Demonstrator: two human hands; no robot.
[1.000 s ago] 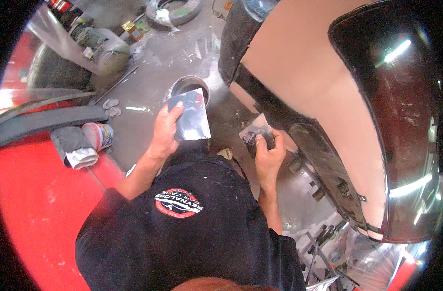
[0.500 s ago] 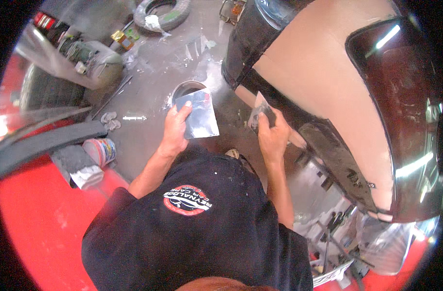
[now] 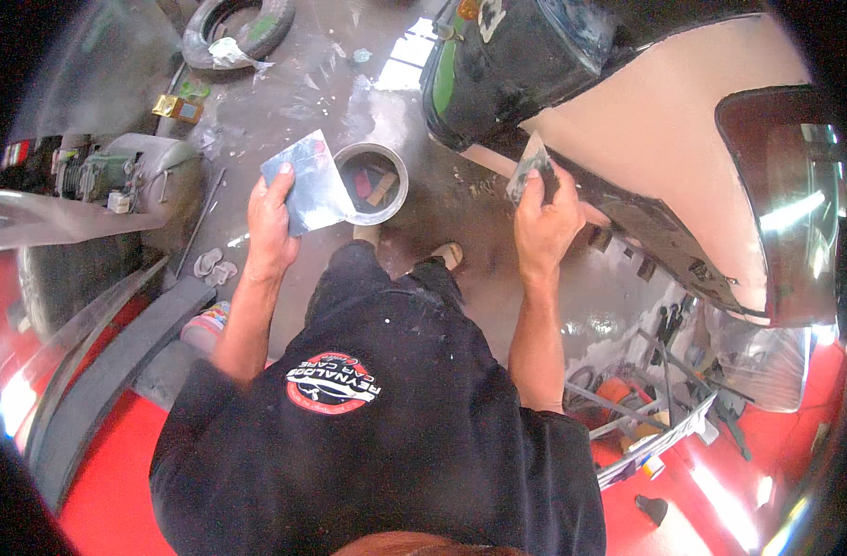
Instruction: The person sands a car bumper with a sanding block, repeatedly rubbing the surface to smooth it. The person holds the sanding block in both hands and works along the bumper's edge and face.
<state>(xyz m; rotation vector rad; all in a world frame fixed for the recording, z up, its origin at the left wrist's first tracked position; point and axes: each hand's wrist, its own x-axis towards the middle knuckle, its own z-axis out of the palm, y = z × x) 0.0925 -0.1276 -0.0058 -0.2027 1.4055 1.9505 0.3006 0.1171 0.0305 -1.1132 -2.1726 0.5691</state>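
My left hand (image 3: 272, 221) grips the edge of a thin, shiny square metal plate (image 3: 314, 193), with the thumb on top. A small reddish mark shows near one corner. In my right hand (image 3: 546, 227) is a small flat scraper (image 3: 533, 165), pinched between thumb and fingers; its face looks smeared with dark grey. The two hands are well apart. Just right of the plate, on the floor, stands a round bucket (image 3: 401, 196) with a reddish block and a tan block inside. The scraper appears in front of the lower edge of a beige-coated car body panel (image 3: 646, 148).
A tire (image 3: 196, 42) lies at the far left, nearer a grey-green compressor (image 3: 131, 176). A long dark strip (image 3: 117, 371) is at left. On the right stand a metal frame (image 3: 646, 422) with things in it and a dark glossy car window (image 3: 794, 204). The floor (image 3: 303, 111) is stained.
My view has shifted, and the bucket now shows more fully beside the plate. My left hand has moved left with the plate, which is tilted differently. The scraper stays in my right hand, slightly farther right.
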